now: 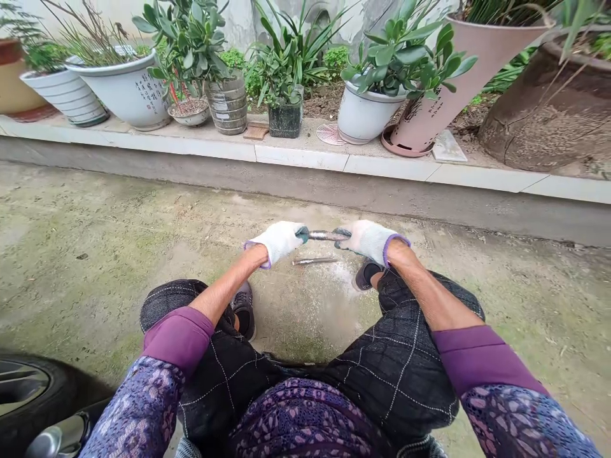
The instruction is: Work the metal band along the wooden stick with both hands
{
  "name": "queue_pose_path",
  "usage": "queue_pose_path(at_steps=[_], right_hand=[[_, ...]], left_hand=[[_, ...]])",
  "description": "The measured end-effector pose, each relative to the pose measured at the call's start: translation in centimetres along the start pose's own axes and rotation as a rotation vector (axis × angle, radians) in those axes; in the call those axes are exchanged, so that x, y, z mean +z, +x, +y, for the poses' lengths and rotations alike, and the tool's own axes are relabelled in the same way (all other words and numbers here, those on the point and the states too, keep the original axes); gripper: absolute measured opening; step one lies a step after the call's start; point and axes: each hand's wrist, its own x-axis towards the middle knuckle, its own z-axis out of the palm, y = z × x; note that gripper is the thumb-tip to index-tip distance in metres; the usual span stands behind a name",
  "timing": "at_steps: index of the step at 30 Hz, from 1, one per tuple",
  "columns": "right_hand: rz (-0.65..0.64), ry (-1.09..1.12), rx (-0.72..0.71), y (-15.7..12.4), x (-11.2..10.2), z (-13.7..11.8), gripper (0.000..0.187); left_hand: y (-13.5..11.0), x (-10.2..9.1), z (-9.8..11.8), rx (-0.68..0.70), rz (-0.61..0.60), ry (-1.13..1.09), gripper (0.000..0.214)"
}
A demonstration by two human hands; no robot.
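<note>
Both my hands wear white gloves with dark green fingers and purple cuffs. Between them, above the concrete, a short silvery metal rod (321, 235) is held level. Its middle looks ridged and shiny, but its exact kind is unclear. My left hand (282, 242) is closed on one end, and my right hand (365, 240) pinches the other, duller end. The gloved fingers hide both tips. Just below, a thinner metal rod (315, 261) lies on the ground between my feet, touched by neither hand.
Pale powder (341, 275) is scattered on the concrete ground (119, 229). A low tiled ledge (300, 156) runs across ahead, bearing several potted plants, among them a white pot (367, 111) and a pink tilted pot (436, 95). A vehicle wheel (45, 394) stands at lower left.
</note>
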Motion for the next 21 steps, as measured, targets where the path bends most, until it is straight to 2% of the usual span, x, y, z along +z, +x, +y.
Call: queue_pose_path(at_steps=[3,6,8,10,11,12,14,18,19,21], right_hand=[[0.149,0.035,0.098,0.6,-0.9,-0.2,0.021],[0.206,0.405,0.131,0.6,-1.6,-1.4,0.028],[0.205,0.657,0.109,0.6,-1.6,-2.6,0.031],[0.206,0.793,0.096,0.8,-1.3,-3.9,0.034],[0.205,0.819,0.096,1.0,-1.1,-4.5,0.035],[0.21,0.815,0.097,1.3,-0.7,-5.2,0.036],[0.233,0.703,0.09,1.7,0.2,-6.3,0.036],[0.253,0.265,0.006,2.2,1.3,-7.7,0.04],[0.209,0.234,-0.029,2.3,1.1,-7.6,0.038],[0.105,0.349,-0.083,2.6,0.3,-7.0,0.033]], left_hand=[[0.8,0.0,0.5,-0.081,0.01,-0.226,0.021],[1.6,-0.7,1.4,-0.095,0.02,-0.494,0.039],[2.0,-1.5,2.1,-0.078,0.178,-0.584,0.043],[2.4,-2.4,2.9,-0.082,0.368,-0.65,0.036],[2.6,-2.7,3.3,-0.091,0.417,-0.696,0.032],[2.8,-3.0,3.7,-0.101,0.428,-0.751,0.029],[3.4,-3.2,4.1,-0.121,0.372,-0.889,0.027],[4.2,-3.2,3.6,-0.225,0.317,-1.172,0.026],[4.2,-3.2,3.2,-0.262,0.31,-1.208,0.027],[3.9,-3.6,2.3,-0.319,0.27,-1.231,0.026]])
